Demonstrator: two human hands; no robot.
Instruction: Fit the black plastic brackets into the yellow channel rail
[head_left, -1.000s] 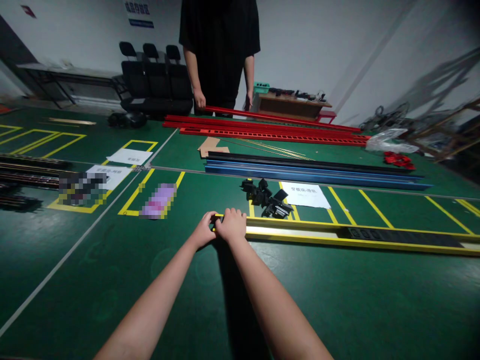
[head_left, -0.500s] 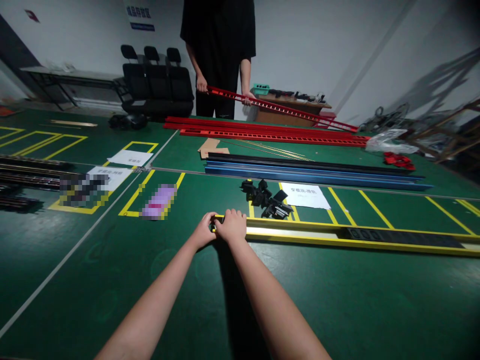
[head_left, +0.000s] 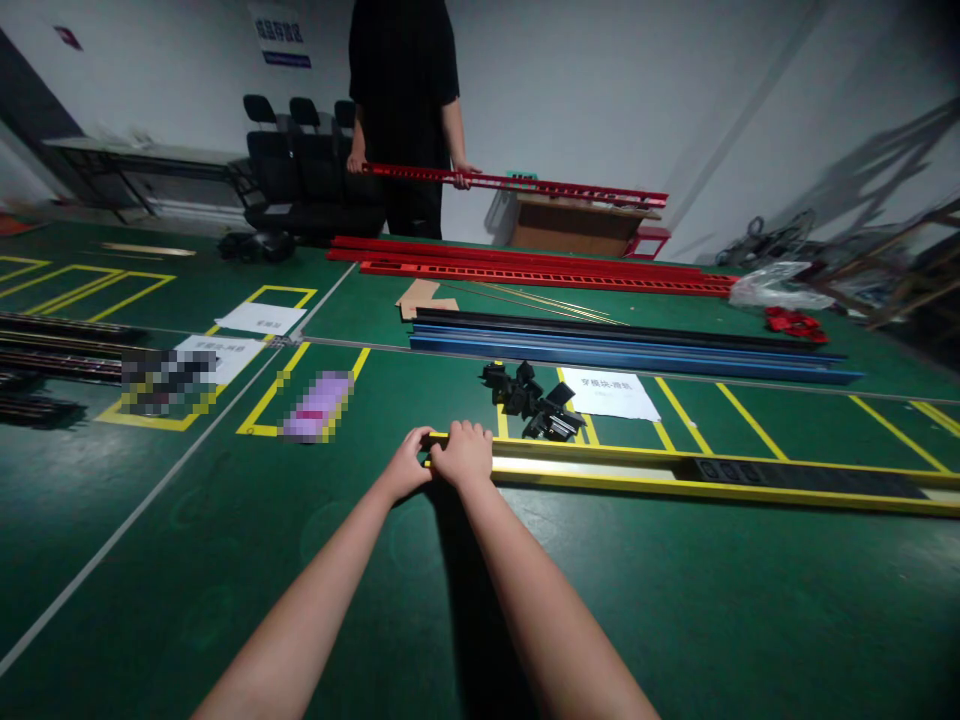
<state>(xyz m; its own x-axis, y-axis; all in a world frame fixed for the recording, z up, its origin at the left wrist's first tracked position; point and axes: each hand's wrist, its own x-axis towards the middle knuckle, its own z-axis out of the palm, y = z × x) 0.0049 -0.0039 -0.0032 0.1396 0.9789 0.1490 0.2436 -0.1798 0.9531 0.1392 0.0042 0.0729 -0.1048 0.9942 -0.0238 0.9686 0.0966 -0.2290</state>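
Observation:
A long yellow aluminium channel [head_left: 600, 483] lies across the table in front of me, its left end under my hands. My right hand [head_left: 465, 455] wraps over the channel near that end, fingers on the far wall and thumb on the near side. At the very end, my left hand [head_left: 407, 468] curls with its fingers and thumb round a small dark part, mostly hidden by the hands. Inside the channel sits a black strip of modules [head_left: 810, 478] with several round-cornered socket faces. Just beyond it lies a loose pile of black plastic modules [head_left: 529, 400].
Blue and black rails [head_left: 630, 350] lie farther back, with red slotted rails [head_left: 540, 268] behind them. A co-worker [head_left: 405, 110] stands across the table holding a red rail [head_left: 555, 186]. Paper labels [head_left: 611, 393], a blurred purple item [head_left: 321, 405] and dark rails [head_left: 60, 350] lie about.
The co-worker has moved left, bringing the red rail off to the left and more level. My hands and the yellow channel stay nearly still; the dark part at its end shows less.

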